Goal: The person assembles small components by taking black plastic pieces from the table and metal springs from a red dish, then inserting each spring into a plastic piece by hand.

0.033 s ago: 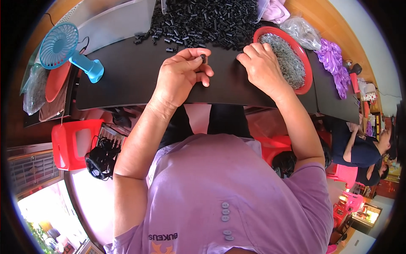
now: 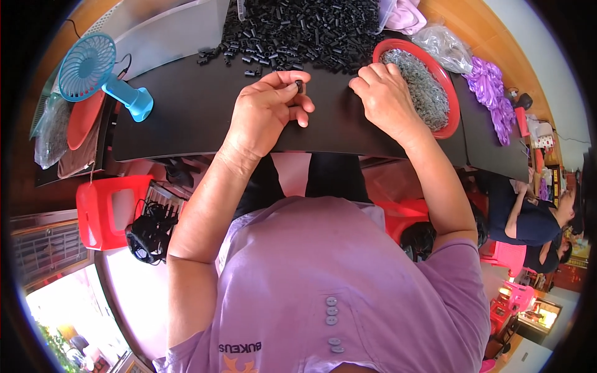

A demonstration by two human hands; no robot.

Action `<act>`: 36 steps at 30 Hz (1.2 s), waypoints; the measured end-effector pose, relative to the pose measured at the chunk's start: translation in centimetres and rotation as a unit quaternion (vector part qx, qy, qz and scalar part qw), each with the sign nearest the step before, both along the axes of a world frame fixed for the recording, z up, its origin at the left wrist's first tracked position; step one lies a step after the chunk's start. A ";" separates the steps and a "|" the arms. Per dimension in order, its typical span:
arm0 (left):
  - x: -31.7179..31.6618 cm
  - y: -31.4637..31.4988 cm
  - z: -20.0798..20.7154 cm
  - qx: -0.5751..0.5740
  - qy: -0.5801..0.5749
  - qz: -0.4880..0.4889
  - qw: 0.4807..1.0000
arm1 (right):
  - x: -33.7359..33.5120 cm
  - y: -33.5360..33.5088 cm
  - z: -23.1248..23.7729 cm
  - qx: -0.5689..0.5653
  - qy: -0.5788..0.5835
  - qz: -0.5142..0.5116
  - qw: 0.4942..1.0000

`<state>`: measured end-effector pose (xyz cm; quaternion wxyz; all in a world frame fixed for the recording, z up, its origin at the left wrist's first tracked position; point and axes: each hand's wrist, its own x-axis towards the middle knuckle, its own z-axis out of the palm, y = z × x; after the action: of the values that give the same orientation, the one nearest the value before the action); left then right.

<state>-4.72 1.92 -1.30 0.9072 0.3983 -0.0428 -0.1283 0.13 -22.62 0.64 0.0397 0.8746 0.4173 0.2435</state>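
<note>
My left hand [image 2: 264, 109] pinches a small black plastic piece [image 2: 299, 86] upright between thumb and forefinger, its other fingers loosely curled below. To the right, apart from it, my right hand [image 2: 387, 99] hovers over the dark table with its fingers drawn together and pointing down. Whatever those fingertips hold, if anything, is hidden. Right beside that hand stands a red oval basin [image 2: 453, 93] full of small shiny metal parts [image 2: 423, 87]. Beyond both hands, a big heap of similar black plastic pieces [image 2: 298, 31] spreads over the far part of the table.
A blue desk fan [image 2: 127, 96] stands at the left on the dark table [image 2: 186, 118], before a translucent bin [image 2: 168, 31]. Clear plastic bags [image 2: 443, 48] and a purple bundle [image 2: 491, 87] lie past the basin. Red stools [image 2: 102, 211] flank me; another person [image 2: 519, 211] sits at right.
</note>
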 end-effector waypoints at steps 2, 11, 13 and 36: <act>0.0 0.1 -0.2 -0.003 -0.002 0.002 1.000 | -0.1 0.2 0.1 -0.008 0.024 -0.012 1.000; -0.1 -0.2 -0.6 -0.002 -0.011 0.000 1.000 | -0.5 1.4 -0.1 0.028 0.003 -0.057 0.998; -0.2 -0.7 -0.3 0.002 -0.007 0.019 1.000 | -0.5 2.4 0.0 0.233 0.104 -0.002 0.967; -1.0 -2.0 -0.3 0.080 -0.071 0.136 0.985 | -1.4 7.8 0.0 0.564 0.410 0.036 0.716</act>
<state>-5.68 -0.05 -1.58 0.8763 0.4795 -0.0424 0.0218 -1.30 -14.78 0.65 -0.6448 0.7335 0.2088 0.0520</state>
